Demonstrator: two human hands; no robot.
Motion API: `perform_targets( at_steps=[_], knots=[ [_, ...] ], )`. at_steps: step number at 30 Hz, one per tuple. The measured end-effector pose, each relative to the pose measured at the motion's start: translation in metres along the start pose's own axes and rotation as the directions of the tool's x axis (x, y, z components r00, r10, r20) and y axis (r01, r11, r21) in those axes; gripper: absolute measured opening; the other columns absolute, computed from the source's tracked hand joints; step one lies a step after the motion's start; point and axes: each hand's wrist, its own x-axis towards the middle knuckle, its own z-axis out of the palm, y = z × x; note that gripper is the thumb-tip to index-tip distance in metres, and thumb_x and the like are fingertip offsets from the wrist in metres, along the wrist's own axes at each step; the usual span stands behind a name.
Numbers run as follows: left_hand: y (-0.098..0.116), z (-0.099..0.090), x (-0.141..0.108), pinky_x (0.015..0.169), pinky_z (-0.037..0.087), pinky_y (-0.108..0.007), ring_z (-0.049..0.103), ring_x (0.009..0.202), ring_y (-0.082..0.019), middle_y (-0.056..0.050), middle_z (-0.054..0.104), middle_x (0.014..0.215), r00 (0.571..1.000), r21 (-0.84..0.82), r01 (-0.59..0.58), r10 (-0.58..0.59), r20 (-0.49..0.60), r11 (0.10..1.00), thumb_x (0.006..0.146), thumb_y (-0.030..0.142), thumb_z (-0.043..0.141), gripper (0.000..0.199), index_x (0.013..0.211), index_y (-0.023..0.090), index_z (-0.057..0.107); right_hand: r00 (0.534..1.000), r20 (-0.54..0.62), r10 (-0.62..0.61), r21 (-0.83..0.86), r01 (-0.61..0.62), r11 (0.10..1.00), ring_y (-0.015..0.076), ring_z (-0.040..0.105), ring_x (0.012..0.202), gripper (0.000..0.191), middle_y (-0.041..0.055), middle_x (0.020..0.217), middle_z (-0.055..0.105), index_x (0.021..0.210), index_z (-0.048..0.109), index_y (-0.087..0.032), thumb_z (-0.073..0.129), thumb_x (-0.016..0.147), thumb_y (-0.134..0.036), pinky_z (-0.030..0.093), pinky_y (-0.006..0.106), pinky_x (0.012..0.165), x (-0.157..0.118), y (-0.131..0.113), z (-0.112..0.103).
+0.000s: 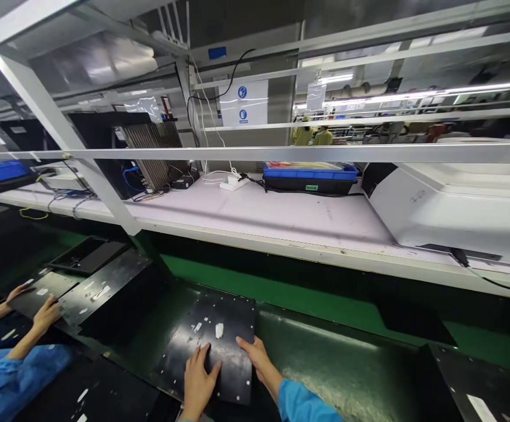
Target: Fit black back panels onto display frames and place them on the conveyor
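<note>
A flat black panel with white dots along its edges and white label-like patches lies in front of me on the dark green work surface. My left hand rests on its near part, fingers spread and touching the top. At the panel's right edge is my right hand, thumb on top and the other fingers hidden beside or under the edge. It grips the panel there.
At the left, a co-worker's hands hold another dark panel beside a black box. A white shelf runs behind, bearing a blue tray and a large white casing. Another black piece sits at the right.
</note>
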Motion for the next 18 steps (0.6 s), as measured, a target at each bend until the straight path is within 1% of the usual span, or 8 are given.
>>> perform_targets(
  at_steps=[4, 7, 10, 12, 13, 14, 15, 18],
  knots=[
    [0.029, 0.037, -0.03, 0.12, 0.041, -0.056, 0.057, 0.134, -0.041, -0.018, 0.067, 0.136, 0.995, -0.211, 0.034, -0.013, 0.103, 0.977, 0.073, 0.065, 0.067, 0.073, 0.128, 0.017, 0.071, 0.998, -0.054, -0.014, -0.018, 0.013, 1.0, 0.0303, 0.074, 0.078, 0.06, 0.0088, 0.08, 0.078, 0.094, 0.073, -0.015, 0.088, 0.054, -0.057, 0.055, 0.038, 0.077, -0.035, -0.025, -0.052],
    [0.06, 0.073, -0.053, 0.123, 0.04, -0.049, 0.055, 0.141, -0.037, -0.017, 0.066, 0.139, 0.947, -0.479, 0.232, -0.084, 0.309, 0.847, 0.068, 0.066, 0.077, 0.076, 0.126, 0.019, 0.07, 0.989, -0.129, -0.071, -0.139, 0.053, 0.989, 0.0309, 0.075, 0.088, 0.046, 0.0082, 0.086, 0.079, 0.094, 0.073, -0.018, 0.078, 0.064, -0.052, 0.054, 0.037, 0.08, -0.068, -0.049, -0.088],
    [0.09, 0.109, -0.073, 0.116, 0.047, -0.049, 0.055, 0.141, -0.038, -0.016, 0.067, 0.14, 0.788, -0.541, 0.531, -0.145, 0.598, 0.652, 0.065, 0.07, 0.081, 0.079, 0.128, 0.023, 0.069, 0.935, -0.318, -0.158, -0.529, -0.037, 0.848, 0.031, 0.073, 0.09, 0.032, 0.0086, 0.089, 0.078, 0.09, 0.071, -0.021, 0.071, 0.071, -0.047, 0.05, 0.037, 0.078, -0.099, -0.064, -0.11],
    [0.108, 0.129, -0.086, 0.108, 0.053, -0.051, 0.06, 0.136, -0.039, -0.016, 0.07, 0.136, 0.678, -0.501, 0.632, -0.108, 0.727, 0.592, 0.068, 0.074, 0.078, 0.082, 0.132, 0.023, 0.068, 0.872, -0.447, -0.199, -0.689, -0.193, 0.699, 0.0306, 0.072, 0.088, 0.027, 0.0102, 0.089, 0.078, 0.089, 0.069, -0.021, 0.07, 0.075, -0.044, 0.047, 0.036, 0.074, -0.119, -0.063, -0.117],
    [0.115, 0.138, -0.092, 0.104, 0.055, -0.051, 0.063, 0.132, -0.04, -0.016, 0.071, 0.134, 0.645, -0.489, 0.647, -0.078, 0.76, 0.585, 0.068, 0.074, 0.077, 0.084, 0.134, 0.023, 0.068, 0.843, -0.5, -0.2, -0.704, -0.26, 0.661, 0.0304, 0.072, 0.087, 0.027, 0.0109, 0.09, 0.077, 0.09, 0.069, -0.021, 0.07, 0.077, -0.044, 0.046, 0.036, 0.073, -0.129, -0.06, -0.119],
    [0.121, 0.145, -0.099, 0.102, 0.056, -0.05, 0.064, 0.131, -0.04, -0.016, 0.072, 0.134, 0.636, -0.485, 0.638, -0.053, 0.77, 0.598, 0.069, 0.074, 0.076, 0.083, 0.135, 0.024, 0.068, 0.816, -0.545, -0.193, -0.691, -0.306, 0.655, 0.03, 0.072, 0.087, 0.028, 0.0112, 0.092, 0.078, 0.092, 0.069, -0.02, 0.07, 0.078, -0.045, 0.046, 0.035, 0.072, -0.138, -0.055, -0.12],
    [0.126, 0.151, -0.104, 0.1, 0.058, -0.048, 0.066, 0.129, -0.039, -0.014, 0.073, 0.132, 0.651, -0.477, 0.6, -0.046, 0.757, 0.643, 0.07, 0.072, 0.076, 0.08, 0.135, 0.026, 0.069, 0.792, -0.584, -0.177, -0.658, -0.334, 0.675, 0.0297, 0.072, 0.088, 0.031, 0.011, 0.094, 0.078, 0.094, 0.069, -0.02, 0.071, 0.079, -0.047, 0.046, 0.035, 0.071, -0.146, -0.05, -0.121],
    [0.136, 0.168, -0.115, 0.096, 0.061, -0.047, 0.066, 0.128, -0.039, -0.004, 0.076, 0.127, 0.744, -0.376, 0.357, -0.017, 0.668, 0.855, 0.074, 0.059, 0.08, 0.061, 0.131, 0.039, 0.072, 0.749, -0.656, -0.097, -0.501, -0.335, 0.798, 0.0298, 0.074, 0.092, 0.038, 0.0078, 0.098, 0.079, 0.094, 0.073, -0.023, 0.076, 0.076, -0.056, 0.048, 0.034, 0.072, -0.158, -0.04, -0.128]
  ],
)
